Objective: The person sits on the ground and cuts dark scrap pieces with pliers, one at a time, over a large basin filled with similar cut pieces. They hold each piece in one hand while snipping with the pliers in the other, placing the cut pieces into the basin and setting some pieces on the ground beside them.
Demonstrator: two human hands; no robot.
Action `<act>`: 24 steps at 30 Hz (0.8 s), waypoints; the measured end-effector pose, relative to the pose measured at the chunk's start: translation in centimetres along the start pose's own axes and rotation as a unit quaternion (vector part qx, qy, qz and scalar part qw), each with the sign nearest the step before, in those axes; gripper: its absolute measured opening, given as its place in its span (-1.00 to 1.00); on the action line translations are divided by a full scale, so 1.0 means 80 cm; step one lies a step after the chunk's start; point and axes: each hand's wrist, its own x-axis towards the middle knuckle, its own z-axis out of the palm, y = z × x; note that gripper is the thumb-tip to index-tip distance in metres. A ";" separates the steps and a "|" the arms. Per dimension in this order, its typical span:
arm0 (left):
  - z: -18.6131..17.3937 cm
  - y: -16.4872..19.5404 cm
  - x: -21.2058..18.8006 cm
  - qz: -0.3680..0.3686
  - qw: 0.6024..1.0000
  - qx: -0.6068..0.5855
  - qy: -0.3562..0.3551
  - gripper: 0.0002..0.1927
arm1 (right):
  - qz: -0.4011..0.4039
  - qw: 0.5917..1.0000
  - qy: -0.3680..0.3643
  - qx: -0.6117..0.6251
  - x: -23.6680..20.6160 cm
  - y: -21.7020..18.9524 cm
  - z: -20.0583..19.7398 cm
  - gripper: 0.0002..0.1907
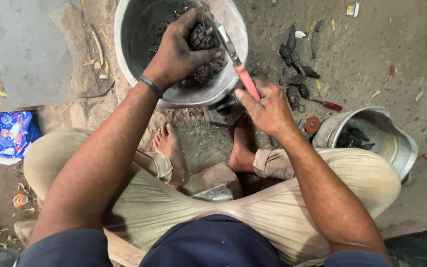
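We note the left hand [181, 47] closed around a dark, greasy ridged part [201, 37], held over the large metal basin [124, 34], which also holds black debris. The right hand [268, 106] grips the red handle of a knife [237, 64], its blade touching the part. More dark parts [295, 74] lie on the ground beside a red-handled screwdriver [328, 104]; a smaller metal bucket [396, 143] stands to the right
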 end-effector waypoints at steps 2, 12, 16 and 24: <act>-0.002 -0.002 0.000 -0.035 0.999 0.032 0.003 -0.48 | -0.030 0.999 0.009 -0.009 -0.001 -0.005 -0.001 -0.70; 0.010 -0.007 -0.008 -0.071 0.974 0.203 0.071 -0.44 | -0.025 0.996 -0.021 -0.084 0.000 -0.021 -0.005 -0.68; 0.015 -0.003 -0.008 -0.061 0.932 0.352 0.058 -0.43 | -0.006 0.995 -0.030 -0.092 0.000 -0.025 -0.004 -0.68; 0.027 0.009 -0.013 -0.027 0.905 0.418 0.070 -0.39 | 0.120 0.986 -0.112 0.031 0.000 -0.048 -0.008 -0.67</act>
